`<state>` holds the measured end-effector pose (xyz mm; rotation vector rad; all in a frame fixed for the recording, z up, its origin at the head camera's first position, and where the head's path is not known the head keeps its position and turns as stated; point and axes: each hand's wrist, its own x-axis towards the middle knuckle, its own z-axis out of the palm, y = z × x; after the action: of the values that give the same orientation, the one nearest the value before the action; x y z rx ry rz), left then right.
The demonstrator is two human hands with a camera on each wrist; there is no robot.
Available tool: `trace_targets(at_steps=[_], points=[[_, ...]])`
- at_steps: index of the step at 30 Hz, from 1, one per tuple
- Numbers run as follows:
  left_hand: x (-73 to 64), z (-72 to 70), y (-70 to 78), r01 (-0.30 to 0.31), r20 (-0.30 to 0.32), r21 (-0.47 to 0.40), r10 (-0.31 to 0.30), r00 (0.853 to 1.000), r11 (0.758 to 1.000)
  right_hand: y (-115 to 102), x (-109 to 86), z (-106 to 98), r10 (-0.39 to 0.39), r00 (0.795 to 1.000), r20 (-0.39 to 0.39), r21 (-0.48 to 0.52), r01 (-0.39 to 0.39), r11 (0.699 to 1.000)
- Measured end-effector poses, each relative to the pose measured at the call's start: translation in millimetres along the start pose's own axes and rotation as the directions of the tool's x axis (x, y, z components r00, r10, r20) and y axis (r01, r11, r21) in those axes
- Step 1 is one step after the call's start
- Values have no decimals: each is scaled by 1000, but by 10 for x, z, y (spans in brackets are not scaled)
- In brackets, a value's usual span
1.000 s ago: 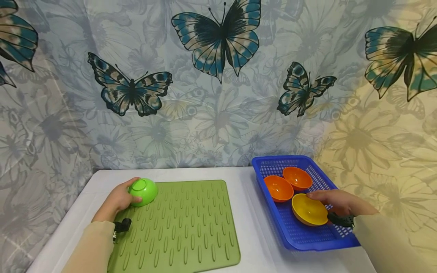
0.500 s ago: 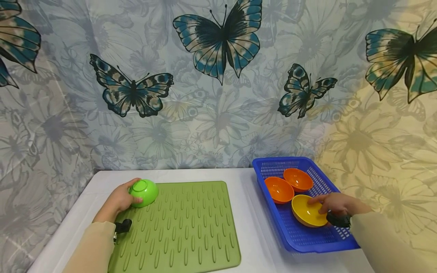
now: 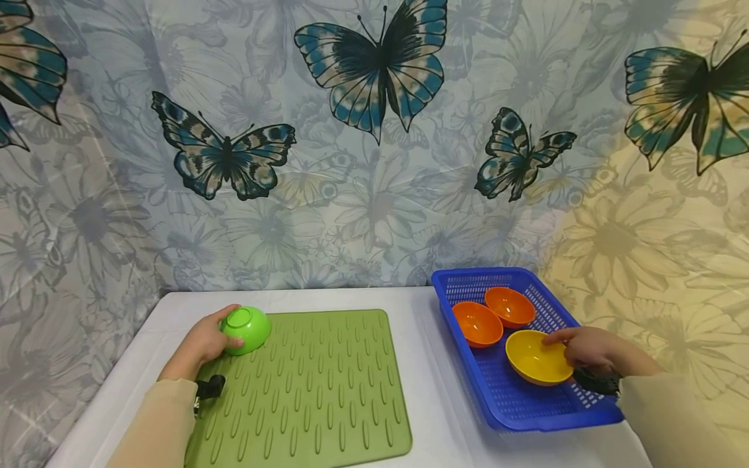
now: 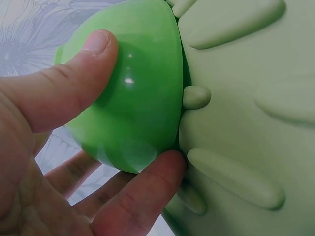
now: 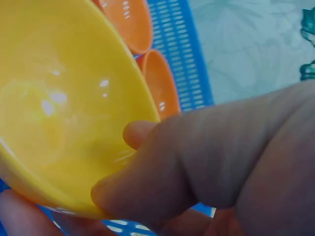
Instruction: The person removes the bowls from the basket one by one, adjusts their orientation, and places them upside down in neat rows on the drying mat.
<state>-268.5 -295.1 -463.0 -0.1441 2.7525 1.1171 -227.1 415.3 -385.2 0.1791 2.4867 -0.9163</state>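
A green bowl (image 3: 247,330) lies upside down at the far left corner of the green ridged mat (image 3: 328,390). My left hand (image 3: 205,338) holds it, thumb on one side and fingers on the other, as the left wrist view shows with the bowl (image 4: 133,98) close to the mat. On the right, my right hand (image 3: 599,351) pinches the rim of a yellow bowl (image 3: 535,357), which faces upward, tilted, over the blue basket (image 3: 497,416). Its thumb and a fingertip press inside that bowl (image 5: 64,88), with other fingers beneath.
Two orange bowls (image 3: 477,324) (image 3: 510,307) sit in the far part of the basket, openings up. A white-covered table (image 3: 430,390) lies under mat and basket. Behind it hangs a cloth with butterflies (image 3: 380,65).
My right hand has shifted its fingers on the yellow bowl's rim, and the bowl has moved slightly to the right. The left hand and the green bowl have stayed put.
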Motion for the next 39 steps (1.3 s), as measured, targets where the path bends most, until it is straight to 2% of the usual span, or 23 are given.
trace_targets(at_steps=[3,5,9,13,18,24,28,32,36,39], points=[[-6,8,7,-2,3,-1,2,1000,1000,6,-69,1,-16,1000,16,77,15,997],[-9,14,11,-2,2,0,2,1000,1000,13,-114,5,-58,998,32,151,52,987],[-18,3,20,-11,-2,14,11,1000,1000,24,-191,9,-151,988,43,307,131,943],[-19,-16,25,-14,-2,23,14,1000,1000,-24,-276,22,-216,976,34,406,184,895],[-3,-14,30,-19,-2,26,19,1000,999,-249,-381,119,-244,970,-13,502,217,837],[-10,-5,31,-7,-3,28,7,1000,1000,-591,-421,382,-299,954,-23,587,255,768],[-6,10,48,-2,-3,21,2,1000,1000,-750,-414,554,-328,944,-14,598,271,754],[-9,45,50,-32,1,46,32,999,998,-870,-410,695,-327,945,-29,593,279,755],[-67,90,94,-85,-10,183,88,996,980,-993,-455,819,-319,947,-39,593,279,755],[-177,117,218,-67,-59,297,88,994,952,-1080,-498,904,-323,945,-53,593,290,751]])
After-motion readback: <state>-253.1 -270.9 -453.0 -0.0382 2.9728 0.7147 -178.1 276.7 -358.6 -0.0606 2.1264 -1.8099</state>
